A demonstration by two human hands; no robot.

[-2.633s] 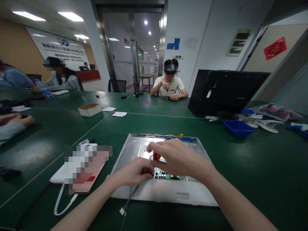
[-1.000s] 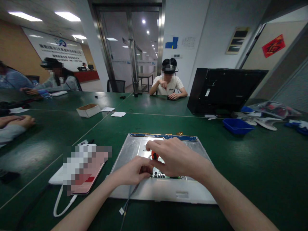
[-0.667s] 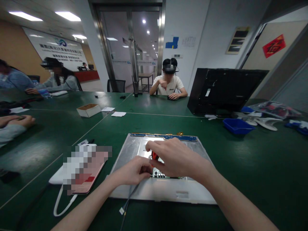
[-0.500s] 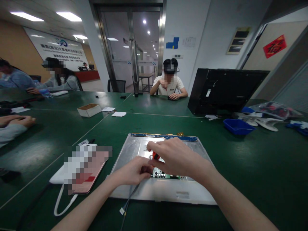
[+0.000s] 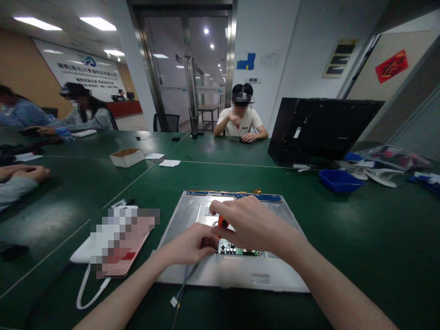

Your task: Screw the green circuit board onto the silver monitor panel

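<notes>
A flat silver metal panel (image 5: 275, 275) lies on the green table, with a blue strip board (image 5: 268, 197) along its far edge. On its middle sits a green circuit board (image 5: 240, 250), partly covered by my hands. My right hand (image 5: 249, 222) is closed around an orange-red screwdriver (image 5: 223, 222) held over the circuit board. Beside it, my left hand (image 5: 195, 243) is closed near the screwdriver's lower end; what its fingertips hold is hidden. A dark cable (image 5: 187, 277) with a white connector runs from under my left hand over the panel's near edge.
To the left lie a white power bank (image 5: 82, 250) and a pink phone (image 5: 137, 247), joined by a white cable. Farther off are an open box (image 5: 128, 158), a black monitor (image 5: 326, 130) and a blue tray (image 5: 340, 181). Other people sit across the table and at the left.
The orange-red screwdriver has turned slightly within my right hand. Both my hands have stayed in nearly the same place.
</notes>
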